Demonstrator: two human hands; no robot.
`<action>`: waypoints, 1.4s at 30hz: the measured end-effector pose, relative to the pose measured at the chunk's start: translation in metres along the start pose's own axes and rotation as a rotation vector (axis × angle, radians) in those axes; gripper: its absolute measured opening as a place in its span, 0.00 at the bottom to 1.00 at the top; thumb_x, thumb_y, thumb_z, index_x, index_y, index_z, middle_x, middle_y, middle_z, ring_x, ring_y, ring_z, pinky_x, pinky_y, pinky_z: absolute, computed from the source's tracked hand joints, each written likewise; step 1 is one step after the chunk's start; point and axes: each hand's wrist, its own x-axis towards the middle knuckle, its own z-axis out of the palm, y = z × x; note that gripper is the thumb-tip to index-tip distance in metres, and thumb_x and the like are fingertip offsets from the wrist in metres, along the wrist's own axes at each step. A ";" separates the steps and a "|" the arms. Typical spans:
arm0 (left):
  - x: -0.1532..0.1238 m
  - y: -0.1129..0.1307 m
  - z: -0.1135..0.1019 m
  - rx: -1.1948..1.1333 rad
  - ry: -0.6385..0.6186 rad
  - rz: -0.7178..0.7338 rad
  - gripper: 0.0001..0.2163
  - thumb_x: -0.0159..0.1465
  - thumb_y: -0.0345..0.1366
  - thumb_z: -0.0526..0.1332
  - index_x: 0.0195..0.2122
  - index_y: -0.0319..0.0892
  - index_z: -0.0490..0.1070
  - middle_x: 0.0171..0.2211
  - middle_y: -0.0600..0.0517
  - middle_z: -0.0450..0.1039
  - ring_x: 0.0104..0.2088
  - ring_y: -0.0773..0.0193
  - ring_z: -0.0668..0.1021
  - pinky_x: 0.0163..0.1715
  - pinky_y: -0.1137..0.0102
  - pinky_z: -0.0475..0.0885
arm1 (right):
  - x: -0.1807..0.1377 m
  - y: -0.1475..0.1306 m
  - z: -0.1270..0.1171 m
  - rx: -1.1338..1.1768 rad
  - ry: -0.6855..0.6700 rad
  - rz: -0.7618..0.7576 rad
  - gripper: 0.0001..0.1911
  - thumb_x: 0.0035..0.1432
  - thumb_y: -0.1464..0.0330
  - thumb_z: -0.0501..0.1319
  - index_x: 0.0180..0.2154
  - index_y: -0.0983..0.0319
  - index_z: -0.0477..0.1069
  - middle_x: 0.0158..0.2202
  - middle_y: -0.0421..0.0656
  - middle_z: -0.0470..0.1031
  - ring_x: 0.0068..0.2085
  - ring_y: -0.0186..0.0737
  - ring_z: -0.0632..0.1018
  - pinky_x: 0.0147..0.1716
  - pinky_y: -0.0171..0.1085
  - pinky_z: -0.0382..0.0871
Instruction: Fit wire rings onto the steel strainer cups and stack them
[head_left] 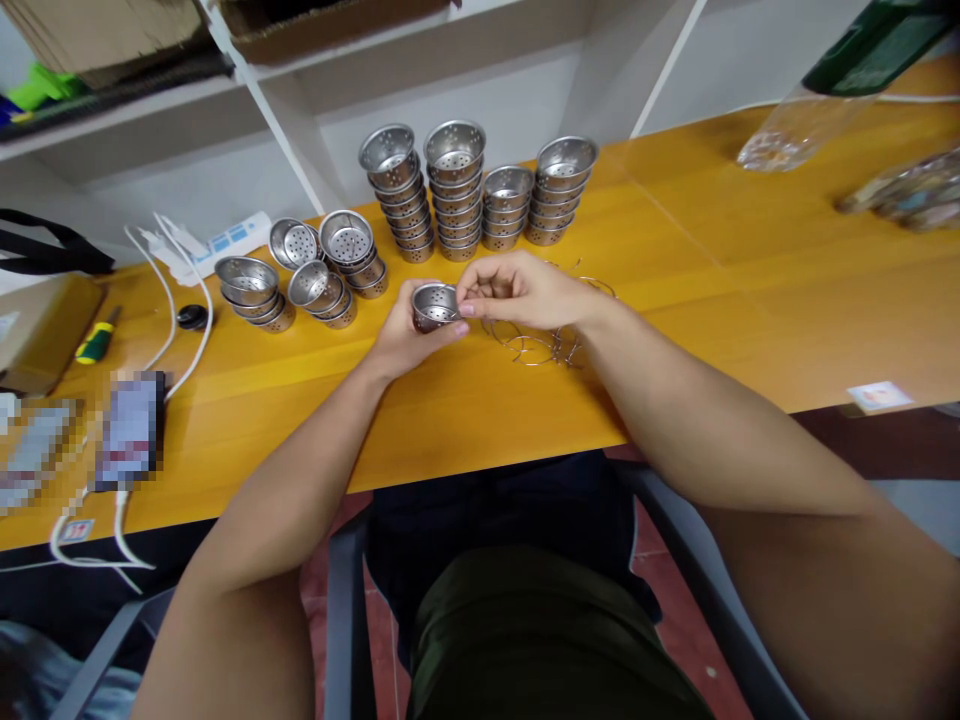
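A small perforated metal strainer cup (pixel 435 306) is held by my left hand (pixel 401 340), which wraps around it with the thumb along the near side. At the cup's right rim my right hand (pixel 517 290) pinches with thumb and forefinger. Whatever lies between those fingertips is too small to make out. Thin bent wire pieces (pixel 531 350) lie in a loose tangle on the table under and beyond my right wrist. Behind my hands stand tall stacks of the same cups (pixel 455 195). Shorter, leaning stacks (pixel 322 290) are to the left.
The yellow table (pixel 697 330) runs against a white shelf (pixel 450 90). On the left are a power strip (pixel 232 240) with white cables, a phone-like device (pixel 131 430), a screwdriver (pixel 96 342) and a cardboard box (pixel 52 330). A plastic bottle (pixel 795 125) lies at the back right.
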 end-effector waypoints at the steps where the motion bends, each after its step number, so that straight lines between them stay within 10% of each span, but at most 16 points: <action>1: 0.000 -0.001 0.001 0.002 -0.007 0.032 0.49 0.63 0.80 0.86 0.67 0.52 0.71 0.57 0.48 0.84 0.53 0.53 0.90 0.55 0.58 0.90 | 0.000 0.000 0.001 0.008 0.002 -0.002 0.31 0.66 0.43 0.92 0.46 0.58 0.84 0.39 0.40 0.87 0.37 0.38 0.82 0.41 0.38 0.81; 21: -0.001 -0.013 0.003 0.140 0.006 0.154 0.45 0.71 0.78 0.82 0.71 0.54 0.66 0.60 0.47 0.79 0.56 0.50 0.90 0.56 0.53 0.90 | -0.002 0.002 0.000 -0.051 0.005 0.102 0.33 0.64 0.38 0.92 0.45 0.57 0.87 0.34 0.39 0.85 0.33 0.38 0.79 0.32 0.38 0.74; 29: 0.007 -0.023 -0.004 0.172 0.143 0.115 0.49 0.68 0.80 0.83 0.72 0.53 0.65 0.64 0.44 0.78 0.61 0.48 0.88 0.63 0.51 0.88 | -0.003 0.021 -0.001 -0.316 0.251 -0.050 0.32 0.72 0.37 0.85 0.57 0.54 0.88 0.48 0.45 0.85 0.44 0.46 0.81 0.46 0.44 0.84; 35: 0.007 -0.039 -0.008 0.159 0.127 0.111 0.52 0.66 0.79 0.85 0.74 0.55 0.63 0.64 0.44 0.78 0.61 0.47 0.89 0.64 0.51 0.88 | -0.007 0.026 0.007 -0.562 0.120 -0.126 0.24 0.81 0.44 0.78 0.60 0.54 0.93 0.67 0.54 0.81 0.69 0.64 0.83 0.79 0.65 0.81; 42: 0.010 -0.034 -0.014 0.145 0.122 0.147 0.51 0.65 0.81 0.84 0.73 0.54 0.67 0.63 0.45 0.79 0.58 0.50 0.88 0.64 0.52 0.87 | -0.002 0.038 0.018 -0.518 0.146 -0.124 0.24 0.83 0.45 0.76 0.62 0.54 0.95 0.68 0.55 0.81 0.69 0.64 0.83 0.79 0.64 0.81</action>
